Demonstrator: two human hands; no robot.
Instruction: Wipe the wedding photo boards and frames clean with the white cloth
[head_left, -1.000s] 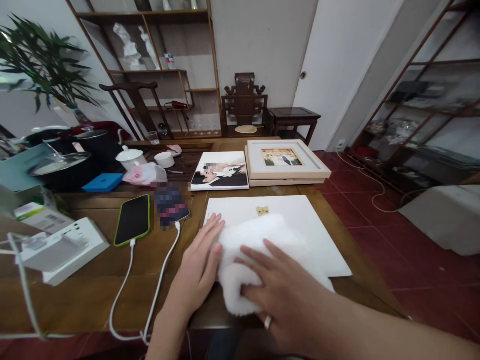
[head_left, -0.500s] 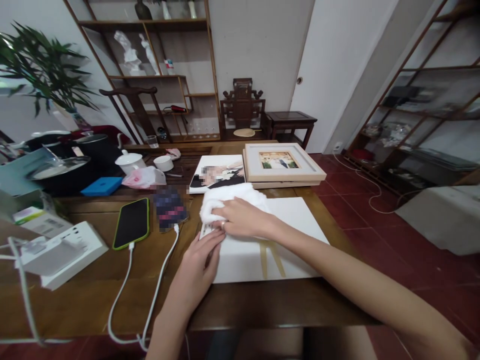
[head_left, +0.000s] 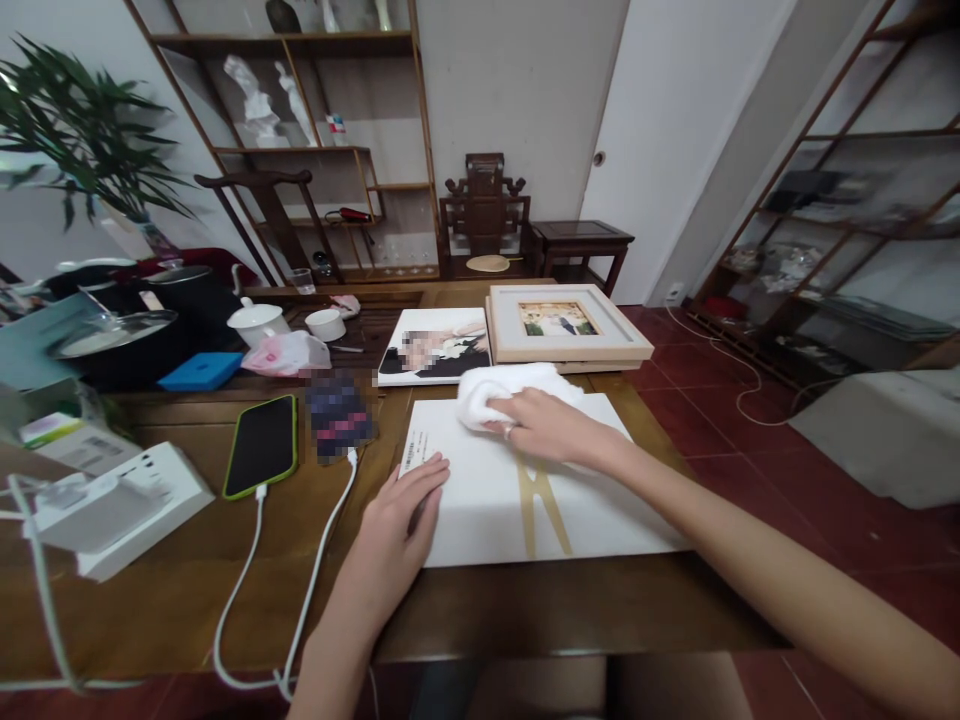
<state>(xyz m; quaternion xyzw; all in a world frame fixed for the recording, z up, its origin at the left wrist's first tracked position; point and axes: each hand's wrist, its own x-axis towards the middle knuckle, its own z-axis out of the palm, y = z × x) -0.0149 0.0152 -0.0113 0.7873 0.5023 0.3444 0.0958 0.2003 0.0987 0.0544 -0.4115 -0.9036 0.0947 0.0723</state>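
Note:
A white flat rectangular panel (head_left: pixel 472 520) lies on the wooden table, with a printed barcode at its left edge and a gold two-legged mark on its surface. My left hand (head_left: pixel 401 515) rests on the panel's left edge, fingers stretched out flat. In my right hand (head_left: pixel 547 425) is a bunched white cloth (head_left: pixel 480 395), pressed on the far part of the panel. The fingers curl into the cloth, and a ring shows on one of them. The cloth and hand cover the top of the gold mark.
Behind the panel are a photo print (head_left: pixel 439 345) and a framed picture (head_left: pixel 566 320). Left of it lie a phone (head_left: pixel 262 447) on a charging cable, a blurred dark item (head_left: pixel 339 415), a power strip (head_left: pixel 142 510), a blue box (head_left: pixel 201 371) and a white teapot (head_left: pixel 257 325).
My right hand has slid the white cloth to the right across the panel, away from my left hand. The barcode and more of the gold mark now show. My left hand stays put.

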